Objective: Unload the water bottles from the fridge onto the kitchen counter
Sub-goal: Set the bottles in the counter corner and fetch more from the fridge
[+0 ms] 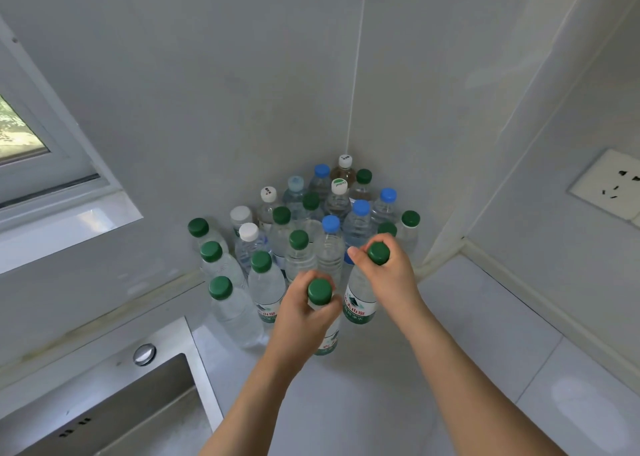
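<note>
Setting two green-capped bottles at the front of the bottle cluster, which fills the counter corner right of the sink: left hand fingers are clenched around one bottle neck, right hand fingers around another. Judging by the crowd, unloading looks well advanced; the fridge is unseen. Bottles are clear, upright, capped green, blue or white.

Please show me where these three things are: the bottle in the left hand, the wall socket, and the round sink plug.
bottle in the left hand (319, 291), head view, on its green cap.
wall socket (611, 186), head view, on its white faceplate.
sink plug (144, 354), head view, on its shiny metal top.
</note>
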### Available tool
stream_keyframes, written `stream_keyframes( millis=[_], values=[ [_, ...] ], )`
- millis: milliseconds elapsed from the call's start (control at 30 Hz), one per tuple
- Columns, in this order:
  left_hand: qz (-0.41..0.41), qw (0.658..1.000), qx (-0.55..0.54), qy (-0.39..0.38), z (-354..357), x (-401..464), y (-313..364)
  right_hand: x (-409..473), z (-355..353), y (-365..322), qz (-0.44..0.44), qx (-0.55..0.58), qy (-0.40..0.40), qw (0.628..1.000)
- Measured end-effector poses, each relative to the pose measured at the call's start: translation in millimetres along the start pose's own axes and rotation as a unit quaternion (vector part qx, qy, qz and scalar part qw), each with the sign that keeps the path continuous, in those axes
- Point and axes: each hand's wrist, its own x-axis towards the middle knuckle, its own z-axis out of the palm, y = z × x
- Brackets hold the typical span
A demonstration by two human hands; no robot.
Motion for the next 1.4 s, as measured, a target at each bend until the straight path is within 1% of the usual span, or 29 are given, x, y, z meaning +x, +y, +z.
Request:
stream_keyframes(
  millis=[167, 367, 433, 533, 633, 700, 800, 833, 900, 933, 1000, 1100, 1200, 1400],
  values=[
    [-0.002, 1.0, -0.002, 0.002, 2, 1, -19, 3, 8, 14, -0.006, 0.009, -0.021, 1.0],
    [0.01, 1.0, 0.018, -0.011, 2, -6, -35, 6, 19, 30, -0.004, 0.022, -0.012, 1.0],
    [-0.004, 0.999, 0.025, -0.02, 0, -8, -35, 7, 22, 32, -0.005, 0.012, -0.017, 1.0],
    [-0.069, 0.995, 0.061, -0.039, -6, -10, -35, 6, 22, 34, -0.02, -0.014, -0.034, 0.999],
    [-0.165, 0.971, 0.166, -0.051, -9, -15, -36, 3, 15, 30, -0.013, -0.05, -0.087, 0.995],
    [-0.213, 0.952, 0.21, -0.065, -8, -18, -35, 3, 9, 26, -0.001, -0.133, -0.124, 0.983],
    [-0.243, 0.943, 0.216, -0.071, -6, -21, -39, 1, -2, 15, 0.012, -0.27, -0.14, 0.953],
    [-0.247, 0.943, 0.212, -0.066, -5, -23, -41, 1, -5, 12, 0.034, -0.293, -0.145, 0.945],
    [-0.241, 0.948, 0.2, -0.051, -3, -25, -46, 0, -8, 9, 0.105, -0.314, -0.174, 0.928],
    [-0.236, 0.951, 0.194, -0.042, -2, -26, -47, -1, -7, 10, 0.138, -0.307, -0.188, 0.923],
    [-0.231, 0.955, 0.183, -0.031, 0, -27, -48, -3, -3, 13, 0.172, -0.278, -0.188, 0.926],
    [-0.229, 0.96, 0.161, -0.014, 3, -24, -54, -3, 1, 18, 0.175, -0.262, -0.177, 0.932],
    [-0.209, 0.967, 0.149, 0.004, 7, -22, -59, -2, 3, 16, 0.18, -0.25, -0.18, 0.934],
    [-0.206, 0.968, 0.142, 0.02, 14, -12, -62, 6, 5, 19, 0.172, -0.262, -0.185, 0.932]
  ],
)
